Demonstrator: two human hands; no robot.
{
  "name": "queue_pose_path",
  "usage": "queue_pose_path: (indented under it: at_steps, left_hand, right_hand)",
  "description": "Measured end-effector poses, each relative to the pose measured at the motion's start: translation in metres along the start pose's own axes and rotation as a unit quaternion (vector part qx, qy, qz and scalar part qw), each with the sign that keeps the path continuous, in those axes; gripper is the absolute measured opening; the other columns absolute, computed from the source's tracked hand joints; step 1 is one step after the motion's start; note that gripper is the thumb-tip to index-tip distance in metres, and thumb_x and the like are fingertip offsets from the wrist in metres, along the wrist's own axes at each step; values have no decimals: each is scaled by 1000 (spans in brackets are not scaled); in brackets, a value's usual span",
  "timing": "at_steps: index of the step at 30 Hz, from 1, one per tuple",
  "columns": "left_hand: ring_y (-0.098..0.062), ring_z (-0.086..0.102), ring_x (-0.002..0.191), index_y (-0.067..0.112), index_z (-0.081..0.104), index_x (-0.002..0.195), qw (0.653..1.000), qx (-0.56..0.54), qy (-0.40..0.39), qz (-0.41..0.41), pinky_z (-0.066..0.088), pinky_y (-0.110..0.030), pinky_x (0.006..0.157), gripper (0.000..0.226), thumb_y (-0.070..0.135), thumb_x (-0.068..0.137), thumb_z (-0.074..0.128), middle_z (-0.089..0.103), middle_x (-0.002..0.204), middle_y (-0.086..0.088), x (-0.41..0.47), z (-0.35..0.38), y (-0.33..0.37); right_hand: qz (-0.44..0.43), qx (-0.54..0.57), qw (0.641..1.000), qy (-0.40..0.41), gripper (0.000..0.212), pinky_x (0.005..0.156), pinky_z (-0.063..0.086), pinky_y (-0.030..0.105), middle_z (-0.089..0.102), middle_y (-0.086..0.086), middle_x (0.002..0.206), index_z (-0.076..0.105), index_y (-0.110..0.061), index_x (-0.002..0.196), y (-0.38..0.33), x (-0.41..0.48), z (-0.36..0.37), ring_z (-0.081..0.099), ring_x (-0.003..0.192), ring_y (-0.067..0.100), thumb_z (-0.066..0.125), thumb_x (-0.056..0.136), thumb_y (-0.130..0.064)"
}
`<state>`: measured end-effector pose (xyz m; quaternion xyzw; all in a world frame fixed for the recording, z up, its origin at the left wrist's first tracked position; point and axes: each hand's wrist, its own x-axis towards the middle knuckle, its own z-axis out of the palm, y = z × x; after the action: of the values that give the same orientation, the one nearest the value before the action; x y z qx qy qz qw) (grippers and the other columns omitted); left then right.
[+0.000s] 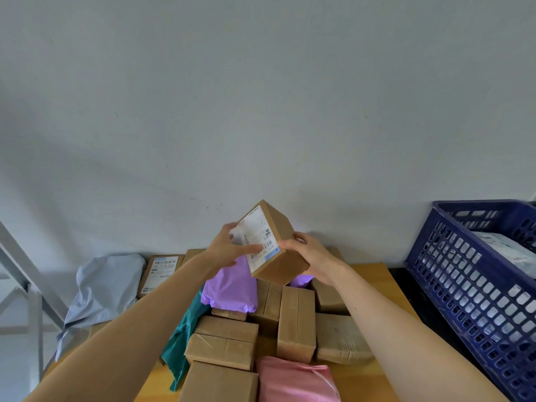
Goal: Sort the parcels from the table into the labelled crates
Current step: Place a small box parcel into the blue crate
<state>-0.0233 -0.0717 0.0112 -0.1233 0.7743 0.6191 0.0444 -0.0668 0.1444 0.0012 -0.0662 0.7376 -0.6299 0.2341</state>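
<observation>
Over the crowded table (374,274), left hand (224,246) and right hand (311,255) grasp a cardboard box (272,242), tilting its label (258,239) up, likely to pick a crate (475,288).

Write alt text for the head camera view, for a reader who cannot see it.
A left hand and right hand hold a labelled cardboard box above a table piled with brown boxes and coloured mailer bags. A blue crate stands to the right.
</observation>
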Motion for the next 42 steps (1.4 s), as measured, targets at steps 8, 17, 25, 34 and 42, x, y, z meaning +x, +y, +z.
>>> queue_pose_path:
  at_steps: [8,17,25,34,42]
  left_hand:
    - [-32,2,146,50,21,145,889,435,-122,74,17,-55,116,108,43,61,87,-1,160,-2,4,-22,32]
    - [-21,58,112,37,24,147,822,424,-362,-113,50,-38,98,94,20,75,81,55,123,5,6,-15,46]
    - [-27,55,118,29,35,142,816,406,-370,-182,50,-47,98,89,11,70,83,48,137,-3,9,-15,36]
    - [-24,70,99,26,53,122,939,137,-279,-147,58,-43,80,77,44,56,88,72,109,-4,14,-40,4]
    - [-29,67,105,16,64,116,973,-111,-179,-96,56,-46,85,77,50,52,89,70,110,-14,17,-37,-5]
  right_hand:
    - [29,-153,983,-92,109,99,49,38,48,-2,134,28,-20,146,-3,-11,7,54,116,19,84,55,-41]
    - [60,-205,947,-240,61,74,56,22,59,-10,114,42,-31,118,-15,-18,16,65,94,1,79,73,-17]
    - [79,-213,942,-246,85,104,45,37,45,6,144,21,-13,148,-16,-14,21,52,123,20,73,82,-9]
    - [-9,-100,994,-53,110,109,34,32,29,7,153,17,-17,151,-15,5,12,40,128,15,85,67,-35]
    - [-59,80,995,-7,71,103,47,44,63,3,125,44,-14,136,-17,15,29,59,118,21,81,75,-14]
